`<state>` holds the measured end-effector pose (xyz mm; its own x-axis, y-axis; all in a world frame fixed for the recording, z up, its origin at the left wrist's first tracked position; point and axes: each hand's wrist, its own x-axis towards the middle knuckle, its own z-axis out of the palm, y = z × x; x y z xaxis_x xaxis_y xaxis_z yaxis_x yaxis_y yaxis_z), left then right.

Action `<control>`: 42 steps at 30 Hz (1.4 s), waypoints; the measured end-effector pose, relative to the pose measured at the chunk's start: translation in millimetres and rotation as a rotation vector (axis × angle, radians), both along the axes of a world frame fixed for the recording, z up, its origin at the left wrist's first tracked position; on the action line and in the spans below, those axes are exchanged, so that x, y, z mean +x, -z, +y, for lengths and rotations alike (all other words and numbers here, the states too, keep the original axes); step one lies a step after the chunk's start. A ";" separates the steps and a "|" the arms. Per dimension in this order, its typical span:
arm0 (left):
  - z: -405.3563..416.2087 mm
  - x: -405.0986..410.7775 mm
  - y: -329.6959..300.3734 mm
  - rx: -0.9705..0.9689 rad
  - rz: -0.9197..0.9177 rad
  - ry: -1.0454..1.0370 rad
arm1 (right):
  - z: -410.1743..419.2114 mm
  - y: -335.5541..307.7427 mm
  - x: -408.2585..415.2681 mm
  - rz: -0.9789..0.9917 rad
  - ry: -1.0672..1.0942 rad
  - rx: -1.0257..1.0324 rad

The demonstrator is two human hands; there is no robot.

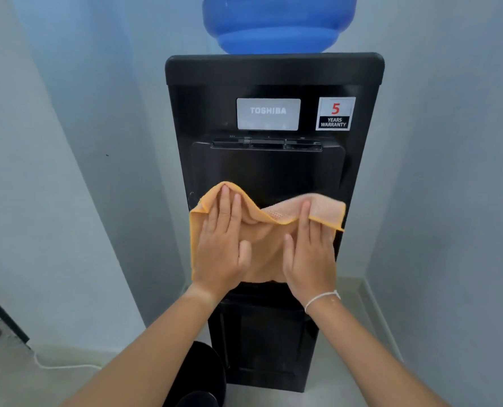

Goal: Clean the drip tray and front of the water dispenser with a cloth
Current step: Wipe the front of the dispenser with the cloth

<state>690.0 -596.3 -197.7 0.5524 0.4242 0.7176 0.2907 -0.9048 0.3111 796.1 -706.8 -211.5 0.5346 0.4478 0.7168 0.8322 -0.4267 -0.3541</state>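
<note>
Both hands work one orange cloth (266,248) in front of the black water dispenser (273,71), at the height of the dispensing recess. The left hand (224,245) lies flat with fingers straight and extended upward, pressing the left half of the cloth; the upper left corner of the cloth folds over above the fingertips. The right hand (310,254) is also extended, with its fingers running up under the turned-over top right edge of the cloth; whether they merely support this flap or lightly pinch it cannot be determined. The cloth sags between the two hands, forming a shallow fold, which suggests it is being spread or refolded into a flat pad before wiping, rather than being driven across a surface. The drip tray is not visible: it is presumably behind or just below the cloth and the hands. Above the hands, the recess, the row of tap levers (266,143), the grey brand panel (268,113) and the warranty sticker (335,113) are uncovered. The blue water bottle (278,23) sits on top of the unit. Below the hands is the lower cabinet door (269,342). A white cable (56,366) lies on the floor to the left of the left forearm.
</note>
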 end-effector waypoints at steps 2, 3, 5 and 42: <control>-1.8 -3.2 13.0 -0.050 -0.009 0.004 | -2.5 23.4 1.3 0.142 -0.032 0.010; -3.8 -2.1 20.6 -0.047 0.006 0.020 | -3.0 32.6 3.8 0.206 -0.032 0.018; -9.3 4.8 35.8 -0.034 0.064 0.044 | -3.4 43.8 11.6 0.296 -0.007 0.029; 29.4 31.9 84.6 -0.122 0.105 -0.084 | 42.0 60.8 42.5 -0.024 0.139 -0.048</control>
<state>721.9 -566.9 -282.3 0.5805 0.5520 0.5986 0.4000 -0.8337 0.3808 838.6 -664.8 -272.3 0.5769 0.4044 0.7097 0.7719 -0.5542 -0.3116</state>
